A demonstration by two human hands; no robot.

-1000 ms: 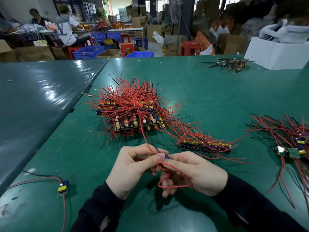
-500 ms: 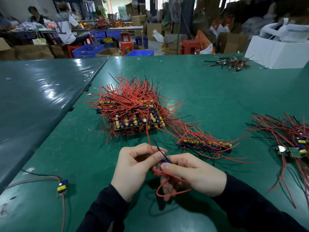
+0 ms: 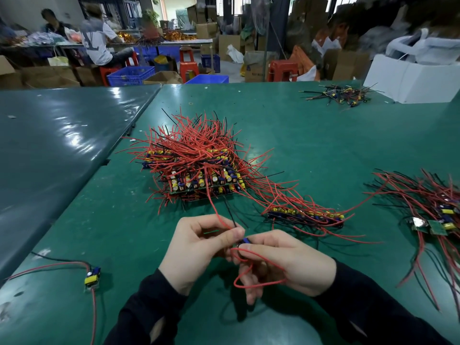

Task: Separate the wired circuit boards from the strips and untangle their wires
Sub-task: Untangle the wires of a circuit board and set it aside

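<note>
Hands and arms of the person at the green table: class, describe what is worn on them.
Both arms wear long black sleeves, left sleeve and right sleeve, each ending at the wrist. The left hand and right hand are bare: no gloves, rings or watch visible.

Green glossy table top [image 3: 311, 135], seam at left joining darker green sheet [image 3: 62, 145]. On it: big heap of strip-mounted circuit boards under red and black wires [image 3: 196, 158] at centre; single strip of boards [image 3: 305, 215] right of heap; loose wired boards pile [image 3: 433, 207] at right edge; one separated yellow-and-blue board [image 3: 92, 277] near left; small wire cluster [image 3: 341, 94] and white box [image 3: 410, 80] far right.
</note>
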